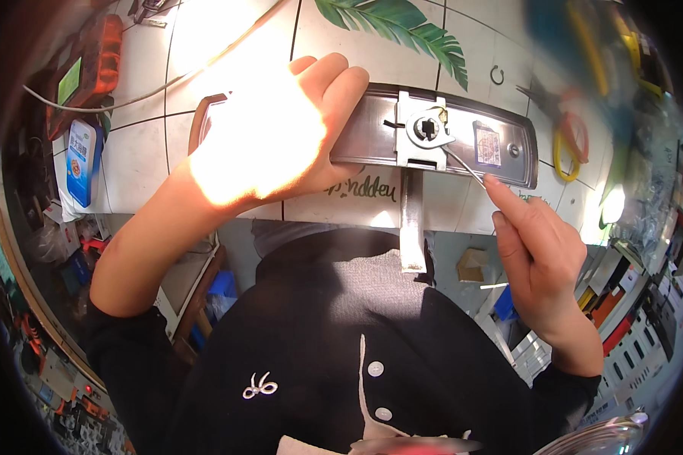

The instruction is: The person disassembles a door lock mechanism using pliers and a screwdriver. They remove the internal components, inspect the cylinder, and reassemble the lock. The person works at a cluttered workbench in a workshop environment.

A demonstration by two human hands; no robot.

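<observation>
A long metal door-handle plate (463, 155) lies across the near part of the table, its back side up. My left hand (262, 140) is closed over the plate's left part; glare washes out much of the hand. At the plate's middle sits a bracket with a round metal hub (427, 127) that has a dark cross-shaped hole. A metal lever handle (412, 227) sticks out from under the plate toward me. My right hand (542, 250) pinches a thin metal rod (463, 163), its tip against the hub's lower right edge. The rod's other end is hidden by the fingers.
Right of the plate lie scissors (571, 140) with orange and yellow handles, and a small open metal ring (497, 74) is beyond it. At left are an orange device with a green screen (70, 81), a blue-and-white pack (83, 163) and a cable (193, 72).
</observation>
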